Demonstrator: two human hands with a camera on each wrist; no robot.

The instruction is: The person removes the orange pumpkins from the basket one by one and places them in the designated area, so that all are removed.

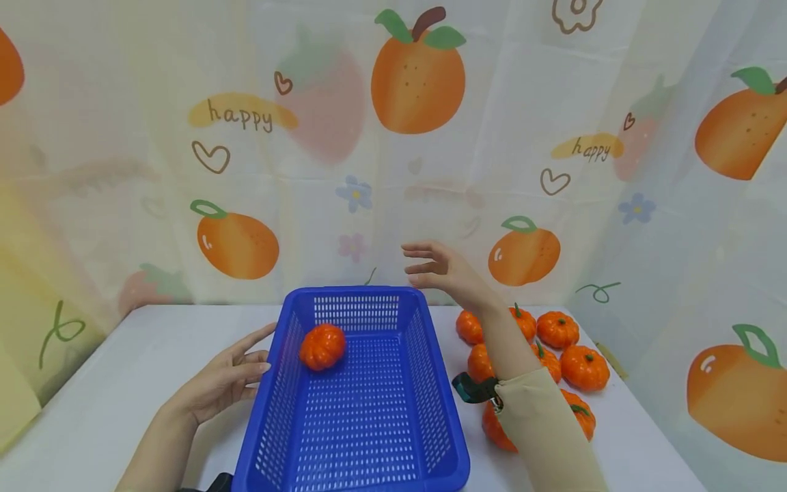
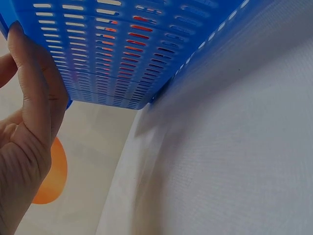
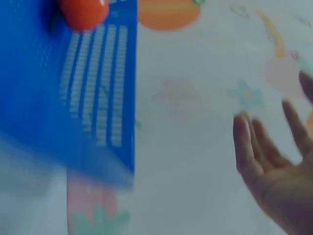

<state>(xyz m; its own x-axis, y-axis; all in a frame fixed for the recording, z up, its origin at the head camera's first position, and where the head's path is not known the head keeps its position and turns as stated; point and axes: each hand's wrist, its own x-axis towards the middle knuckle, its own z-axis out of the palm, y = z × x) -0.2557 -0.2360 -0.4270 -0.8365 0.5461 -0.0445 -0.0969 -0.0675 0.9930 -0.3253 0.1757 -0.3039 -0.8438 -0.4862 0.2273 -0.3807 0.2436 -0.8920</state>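
Note:
A blue plastic basket (image 1: pixel 356 410) with slotted walls stands on the white table. Inside it, near the far left corner, lies one orange toy pumpkin (image 1: pixel 322 347). My left hand (image 1: pixel 224 379) is at the basket's left side, fingers extended along the outer wall; in the left wrist view the fingers (image 2: pixel 36 83) lie against the slotted wall. Raised above the basket's far right corner, my right hand (image 1: pixel 439 270) holds nothing, its fingers spread and pointing left. The right wrist view shows this hand (image 3: pixel 279 166) apart from the basket (image 3: pixel 128 88).
Right of the basket, several orange toy pumpkins (image 1: pixel 584 367) sit grouped on the table (image 1: pixel 111 383), partly hidden by my right forearm. A dark strap (image 1: pixel 476 388) hangs at the right wrist. A curtain printed with fruit (image 1: pixel 418 198) closes off the back and sides.

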